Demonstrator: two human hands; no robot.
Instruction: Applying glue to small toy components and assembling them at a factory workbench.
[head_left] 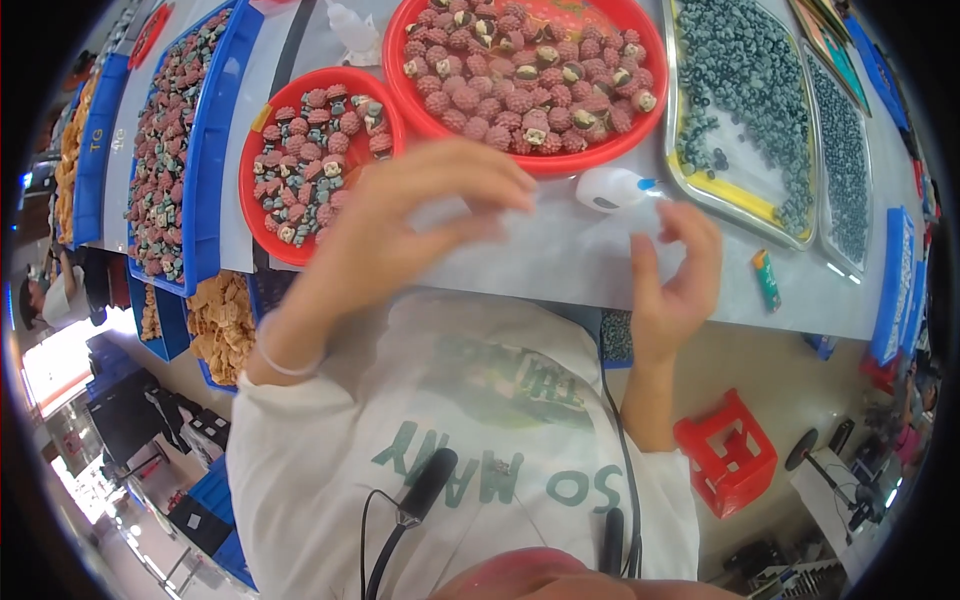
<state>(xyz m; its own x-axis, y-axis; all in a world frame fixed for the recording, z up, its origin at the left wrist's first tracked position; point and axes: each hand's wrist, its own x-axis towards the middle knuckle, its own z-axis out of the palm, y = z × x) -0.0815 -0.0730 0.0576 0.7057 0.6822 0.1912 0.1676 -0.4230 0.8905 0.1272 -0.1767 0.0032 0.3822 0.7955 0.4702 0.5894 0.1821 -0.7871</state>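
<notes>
My left hand (420, 215) hovers over the near edge of the table, partly covering the smaller red round tray (262, 225). Its thumb stands apart from its slightly blurred fingers, and nothing shows between them. To the right, my right hand (682, 270) is raised at the table edge, thumb and forefinger apart, also with nothing visible in it. A white squeeze bottle (605, 189) with a blue tip lies between the hands. Pink, berry-textured small pieces (520, 95) fill the larger red tray (625, 150), some showing cream and dark parts. Similar pink pieces mixed with grey ones lie in the smaller tray.
Metal trays (740, 208) of small dark pieces stand at the right. Near them lies a green and orange tube (767, 280). Blue crates (208, 170) of pieces line the left. Another white bottle (352, 35) stands behind. A red stool (727, 453) is below right.
</notes>
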